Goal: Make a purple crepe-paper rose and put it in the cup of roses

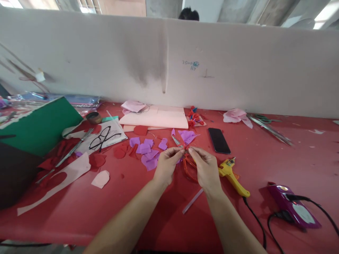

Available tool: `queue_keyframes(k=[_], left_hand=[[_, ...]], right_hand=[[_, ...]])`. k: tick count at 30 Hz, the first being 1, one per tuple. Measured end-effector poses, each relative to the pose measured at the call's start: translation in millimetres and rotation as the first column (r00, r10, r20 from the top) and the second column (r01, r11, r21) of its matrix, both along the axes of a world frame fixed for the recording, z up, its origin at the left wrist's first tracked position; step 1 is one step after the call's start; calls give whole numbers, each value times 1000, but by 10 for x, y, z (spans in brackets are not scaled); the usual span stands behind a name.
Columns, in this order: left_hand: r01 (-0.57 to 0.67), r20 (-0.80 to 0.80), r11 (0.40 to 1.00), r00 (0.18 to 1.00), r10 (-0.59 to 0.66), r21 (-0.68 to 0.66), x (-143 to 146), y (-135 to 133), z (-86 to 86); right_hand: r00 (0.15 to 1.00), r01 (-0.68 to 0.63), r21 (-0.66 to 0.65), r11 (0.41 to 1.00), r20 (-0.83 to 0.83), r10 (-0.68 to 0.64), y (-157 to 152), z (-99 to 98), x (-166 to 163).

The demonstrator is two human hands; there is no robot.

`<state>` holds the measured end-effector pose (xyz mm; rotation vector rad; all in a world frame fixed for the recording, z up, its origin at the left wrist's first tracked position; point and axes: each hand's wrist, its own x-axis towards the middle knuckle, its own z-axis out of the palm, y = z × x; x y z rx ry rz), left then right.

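My left hand (167, 163) and my right hand (206, 165) meet over the middle of the table, fingertips pinched together. Between them is a small red piece (185, 147), perhaps crepe paper; the fingers cover most of it. Just beyond the fingertips a purple paper piece (187, 136) spreads out; whether it is attached to the red piece I cannot tell. Under the hands lie scissors with orange handles (190, 172), partly hidden. Several cut purple petals (149, 159) are scattered beside my left hand. A yellow glue gun (233, 176) rests right of my right hand.
A black phone (219, 140) lies behind the glue gun. A purple power strip (295, 206) with black cables sits at right. Pink sheets (159, 117), red-and-blue paper flowers (194, 115) and eyeglasses (103, 138) lie farther back. A white partition (106, 53) closes the far side.
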<state>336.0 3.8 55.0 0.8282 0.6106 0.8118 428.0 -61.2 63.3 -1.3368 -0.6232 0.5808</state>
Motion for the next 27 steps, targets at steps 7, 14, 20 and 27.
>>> queue_keyframes(k=[7, 14, 20, 27], left_hand=[[-56, -184, 935, 975, 127, 349, -20, -5, -11], [-72, -282, 705, 884, 372, 706, -84, -32, 51], [-53, -323, 647, 834, 447, 760, -93, -64, 36], [-48, -320, 685, 858, 401, 727, -88, -85, 29]], right_hand=[[1000, 23, -2, 1000, -1, -23, -17, -9, -22], [984, -11, -51, 999, 177, 20, -32, -45, -52], [970, 32, -73, 997, 245, -13, -18, -41, -109], [967, 67, -77, 995, 249, -46, -6, -60, -135]])
